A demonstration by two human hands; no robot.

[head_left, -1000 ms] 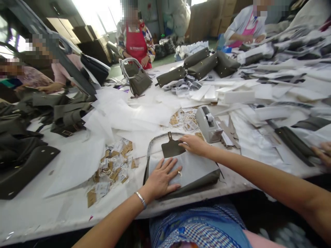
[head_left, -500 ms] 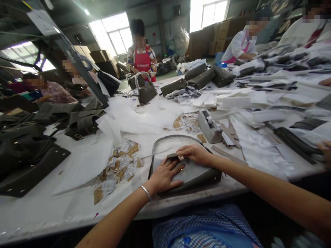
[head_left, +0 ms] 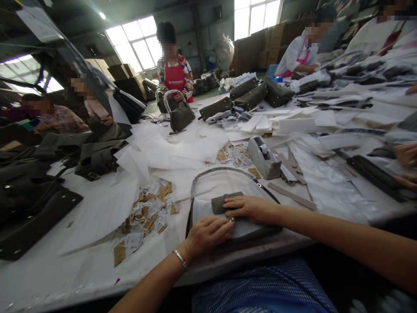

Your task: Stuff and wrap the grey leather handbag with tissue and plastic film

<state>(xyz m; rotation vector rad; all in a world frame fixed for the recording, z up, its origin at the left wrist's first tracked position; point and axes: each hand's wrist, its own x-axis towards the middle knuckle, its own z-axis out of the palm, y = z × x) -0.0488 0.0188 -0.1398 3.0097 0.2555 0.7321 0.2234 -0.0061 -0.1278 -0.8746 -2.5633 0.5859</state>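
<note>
A dark olive handbag (head_left: pixel 257 234) lies on the table before me, its front covered by a pale sheet (head_left: pixel 202 208). Its handle (head_left: pixel 221 171), wrapped in clear film, arches away behind it. My right hand (head_left: pixel 250 209) rests with fingers stretched over the bag's small olive flap (head_left: pixel 217 205). Just below the flap sits a small gold clasp (head_left: pixel 232 220). My left hand (head_left: pixel 208 232), fingers drawn together, has its fingertips at that clasp; its thumb is hidden.
Paper tags with strings (head_left: pixel 148 213) lie scattered left of the bag. Beyond it stands a grey tape dispenser (head_left: pixel 263 158) near cardboard strips (head_left: pixel 293 195). Dark bags (head_left: pixel 35 208) are heaped at left. A co-worker's hands (head_left: pixel 405 161) are at the right edge; another person in a red apron (head_left: pixel 174 78) stands opposite.
My left hand has drawn its spread fingers together and slid slightly down toward the clasp. My right hand has lowered onto the flap, which now lies flatter. The view has shifted slightly.
</note>
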